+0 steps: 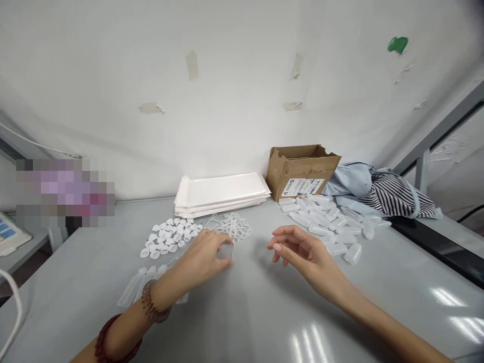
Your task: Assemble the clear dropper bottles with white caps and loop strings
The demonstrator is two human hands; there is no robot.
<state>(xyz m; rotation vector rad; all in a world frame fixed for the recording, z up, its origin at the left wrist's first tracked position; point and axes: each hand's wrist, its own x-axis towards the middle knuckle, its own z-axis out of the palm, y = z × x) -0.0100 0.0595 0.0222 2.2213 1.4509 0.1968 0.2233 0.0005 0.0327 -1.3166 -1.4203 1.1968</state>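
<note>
My left hand (pixel 207 256) is at the near edge of a tangled pile of thin white cords (pixel 238 228). Its thumb and index finger are apart, and one loose cord runs down just beyond their tips. My right hand (pixel 304 252) hovers over the grey table, fingers loosely curled and apart, with nothing visible in it. Beyond and to the right of it lie several translucent plastic tubes (pixel 336 222). Small white cone-shaped caps (pixel 166 237) are heaped left of the cords. Capped tubes (pixel 132 288) lie partly hidden beneath my left forearm.
A stack of white padded envelopes (pixel 223 191) lies against the wall. Beside it stands an open cardboard box (pixel 306 171). Blue and striped cloth (pixel 393 194) and a long black object (pixel 442 249) are at the right. A white cable (pixel 15 307) hangs at the left edge.
</note>
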